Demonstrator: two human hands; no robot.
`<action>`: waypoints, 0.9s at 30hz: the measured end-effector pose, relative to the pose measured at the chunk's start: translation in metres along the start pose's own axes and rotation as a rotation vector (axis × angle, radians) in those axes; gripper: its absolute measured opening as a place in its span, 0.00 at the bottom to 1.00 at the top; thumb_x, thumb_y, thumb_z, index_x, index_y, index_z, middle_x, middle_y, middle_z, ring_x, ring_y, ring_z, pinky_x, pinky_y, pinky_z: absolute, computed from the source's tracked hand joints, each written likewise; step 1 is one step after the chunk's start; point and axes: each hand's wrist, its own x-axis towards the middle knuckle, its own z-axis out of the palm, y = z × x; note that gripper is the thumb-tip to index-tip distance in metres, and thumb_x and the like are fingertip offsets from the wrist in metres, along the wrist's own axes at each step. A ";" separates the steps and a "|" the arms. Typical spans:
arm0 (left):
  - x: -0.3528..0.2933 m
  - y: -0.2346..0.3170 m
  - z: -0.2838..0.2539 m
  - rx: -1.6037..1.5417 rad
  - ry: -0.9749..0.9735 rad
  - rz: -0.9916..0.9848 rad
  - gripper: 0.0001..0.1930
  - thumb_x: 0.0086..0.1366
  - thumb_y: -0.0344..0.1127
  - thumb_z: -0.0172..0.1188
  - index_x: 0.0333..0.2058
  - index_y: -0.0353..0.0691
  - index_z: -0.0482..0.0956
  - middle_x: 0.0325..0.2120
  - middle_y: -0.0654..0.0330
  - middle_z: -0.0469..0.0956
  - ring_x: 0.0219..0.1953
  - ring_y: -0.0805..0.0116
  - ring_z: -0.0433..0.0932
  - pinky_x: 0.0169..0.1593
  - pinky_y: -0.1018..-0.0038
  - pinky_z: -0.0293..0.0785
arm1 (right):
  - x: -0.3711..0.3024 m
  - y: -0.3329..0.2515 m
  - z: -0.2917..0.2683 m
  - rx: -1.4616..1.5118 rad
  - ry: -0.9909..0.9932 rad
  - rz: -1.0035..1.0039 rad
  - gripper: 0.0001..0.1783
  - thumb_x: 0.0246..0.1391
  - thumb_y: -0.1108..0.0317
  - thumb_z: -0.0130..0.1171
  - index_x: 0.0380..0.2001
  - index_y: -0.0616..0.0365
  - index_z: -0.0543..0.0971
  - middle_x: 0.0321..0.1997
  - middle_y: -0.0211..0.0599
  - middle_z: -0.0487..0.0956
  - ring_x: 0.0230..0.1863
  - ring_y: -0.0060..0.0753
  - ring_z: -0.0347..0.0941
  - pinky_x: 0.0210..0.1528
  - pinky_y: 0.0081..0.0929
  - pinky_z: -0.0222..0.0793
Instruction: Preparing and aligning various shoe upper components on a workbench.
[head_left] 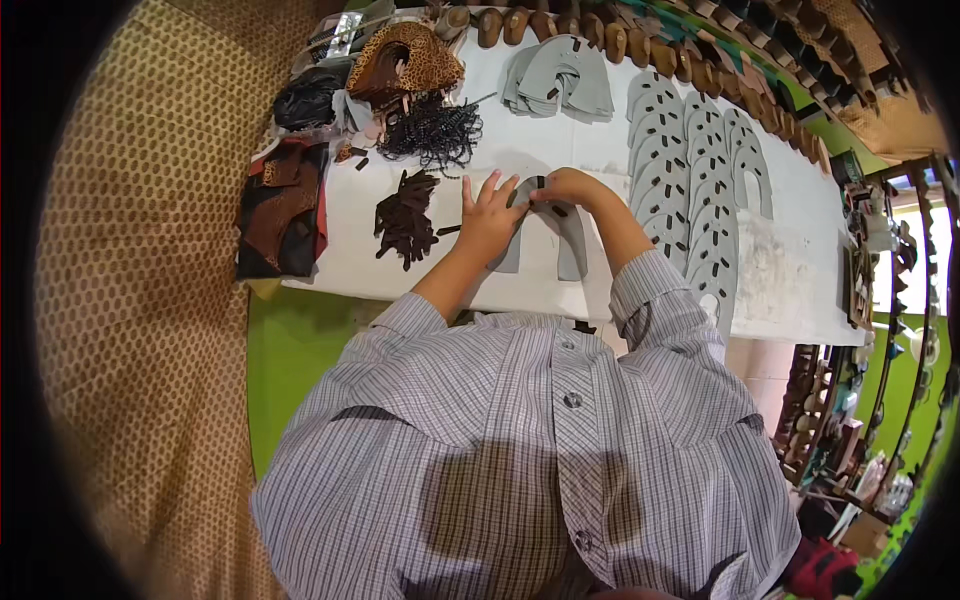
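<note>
A grey horseshoe-shaped shoe-upper piece point(571, 250) lies on the white table in front of me, its curve pointing away and a dark strip point(541, 183) at its top. My left hand point(487, 215) rests on the left side of the curve, fingers spread, thumb near the top. From the right, my right hand point(575, 188) bends over the curve, its fingertips pinched together at the dark strip. Left of my left hand is a loose pile of short dark brown strips point(405, 215), with one single strip point(449, 230) beside my wrist.
Overlapping grey pieces with dark tabs point(660, 165) run in columns on the right. A stack of plain grey pieces point(560, 75) sits at the back, near wooden shoe forms point(615, 42). Leopard-print material point(435, 50), black cords point(435, 130) and dark scraps point(285, 215) lie left.
</note>
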 end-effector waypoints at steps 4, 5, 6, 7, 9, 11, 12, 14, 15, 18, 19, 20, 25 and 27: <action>0.003 0.007 -0.004 0.035 -0.020 -0.027 0.08 0.55 0.40 0.57 0.34 0.57 0.81 0.53 0.62 0.66 0.59 0.56 0.58 0.58 0.37 0.35 | 0.014 0.014 0.002 -0.117 0.009 -0.046 0.30 0.42 0.43 0.58 0.24 0.67 0.80 0.24 0.49 0.77 0.26 0.42 0.72 0.33 0.35 0.66; 0.002 0.008 -0.004 0.036 -0.017 -0.029 0.08 0.55 0.40 0.57 0.34 0.57 0.81 0.53 0.62 0.66 0.59 0.56 0.58 0.58 0.37 0.35 | 0.015 0.013 0.002 -0.124 0.013 -0.051 0.29 0.42 0.44 0.58 0.24 0.66 0.80 0.24 0.51 0.77 0.26 0.43 0.72 0.34 0.35 0.66; 0.002 0.008 -0.004 0.046 -0.012 -0.035 0.08 0.55 0.40 0.57 0.34 0.57 0.81 0.53 0.62 0.66 0.59 0.56 0.58 0.58 0.37 0.35 | 0.016 0.012 0.003 -0.126 0.013 -0.052 0.29 0.42 0.44 0.58 0.24 0.66 0.80 0.24 0.51 0.77 0.26 0.43 0.72 0.34 0.35 0.66; 0.001 0.009 -0.003 0.055 -0.006 -0.041 0.08 0.56 0.39 0.57 0.34 0.58 0.81 0.53 0.62 0.67 0.59 0.55 0.58 0.58 0.37 0.35 | 0.018 0.011 0.004 -0.140 0.038 -0.007 0.28 0.43 0.45 0.58 0.24 0.66 0.80 0.25 0.51 0.77 0.27 0.44 0.73 0.34 0.35 0.67; 0.000 0.012 -0.004 0.054 -0.010 -0.054 0.08 0.56 0.39 0.56 0.35 0.58 0.81 0.53 0.61 0.67 0.59 0.56 0.58 0.58 0.37 0.35 | 0.019 0.008 0.006 -0.154 0.062 0.037 0.28 0.44 0.45 0.57 0.25 0.66 0.80 0.26 0.52 0.77 0.28 0.45 0.73 0.35 0.34 0.67; -0.001 0.012 -0.003 0.052 -0.015 -0.067 0.09 0.56 0.39 0.56 0.35 0.58 0.81 0.53 0.61 0.67 0.59 0.56 0.58 0.58 0.37 0.35 | 0.018 0.004 0.006 -0.151 0.054 0.141 0.25 0.46 0.46 0.58 0.24 0.61 0.81 0.24 0.41 0.76 0.29 0.36 0.70 0.36 0.31 0.64; -0.003 0.012 -0.002 0.055 -0.014 -0.072 0.09 0.56 0.39 0.56 0.35 0.58 0.81 0.52 0.61 0.67 0.59 0.56 0.58 0.58 0.37 0.35 | 0.015 0.002 0.008 -0.151 0.054 0.140 0.25 0.46 0.46 0.58 0.24 0.61 0.81 0.24 0.41 0.76 0.29 0.36 0.70 0.36 0.31 0.64; -0.005 0.011 -0.002 0.058 -0.011 -0.077 0.09 0.56 0.39 0.56 0.35 0.58 0.81 0.52 0.61 0.67 0.59 0.56 0.58 0.58 0.37 0.35 | 0.008 -0.001 0.011 0.053 0.089 0.191 0.26 0.46 0.45 0.58 0.28 0.61 0.80 0.27 0.40 0.77 0.30 0.37 0.70 0.36 0.31 0.64; -0.006 0.011 -0.003 0.054 -0.014 -0.083 0.09 0.56 0.39 0.56 0.36 0.58 0.81 0.53 0.61 0.67 0.59 0.56 0.58 0.58 0.37 0.35 | 0.005 -0.002 0.010 0.051 0.089 0.190 0.26 0.46 0.45 0.58 0.28 0.61 0.80 0.27 0.40 0.77 0.30 0.37 0.70 0.36 0.31 0.64; -0.001 0.015 -0.003 0.044 -0.015 -0.069 0.10 0.56 0.39 0.56 0.36 0.58 0.81 0.53 0.61 0.67 0.59 0.55 0.58 0.58 0.36 0.34 | 0.003 0.004 0.006 0.141 0.064 0.206 0.26 0.46 0.45 0.58 0.33 0.61 0.79 0.33 0.42 0.78 0.33 0.40 0.71 0.37 0.34 0.65; 0.001 0.017 -0.002 0.041 -0.017 -0.059 0.10 0.56 0.38 0.56 0.37 0.59 0.81 0.53 0.61 0.67 0.59 0.55 0.58 0.58 0.36 0.34 | 0.009 0.006 0.003 -0.075 0.027 0.172 0.25 0.45 0.47 0.59 0.35 0.60 0.79 0.37 0.42 0.78 0.36 0.41 0.72 0.38 0.36 0.65; -0.001 0.015 -0.002 0.044 -0.016 -0.064 0.10 0.56 0.38 0.56 0.37 0.59 0.81 0.53 0.61 0.67 0.59 0.55 0.58 0.58 0.36 0.34 | 0.010 -0.002 0.002 -0.300 -0.024 0.128 0.25 0.45 0.48 0.59 0.36 0.59 0.78 0.40 0.42 0.77 0.39 0.42 0.72 0.39 0.38 0.66; -0.015 0.017 -0.007 -0.004 -0.110 -0.137 0.21 0.56 0.48 0.54 0.49 0.52 0.73 0.57 0.55 0.60 0.61 0.54 0.54 0.59 0.39 0.35 | -0.028 -0.003 0.028 -0.288 0.601 0.066 0.22 0.45 0.52 0.59 0.42 0.53 0.77 0.46 0.38 0.75 0.48 0.41 0.69 0.48 0.41 0.63; -0.022 0.018 -0.004 -0.047 -0.130 -0.131 0.25 0.57 0.50 0.53 0.52 0.49 0.68 0.58 0.54 0.58 0.62 0.54 0.52 0.60 0.41 0.36 | -0.040 0.011 0.042 -0.338 0.741 -0.014 0.22 0.45 0.53 0.58 0.45 0.48 0.75 0.47 0.35 0.74 0.51 0.38 0.68 0.51 0.42 0.61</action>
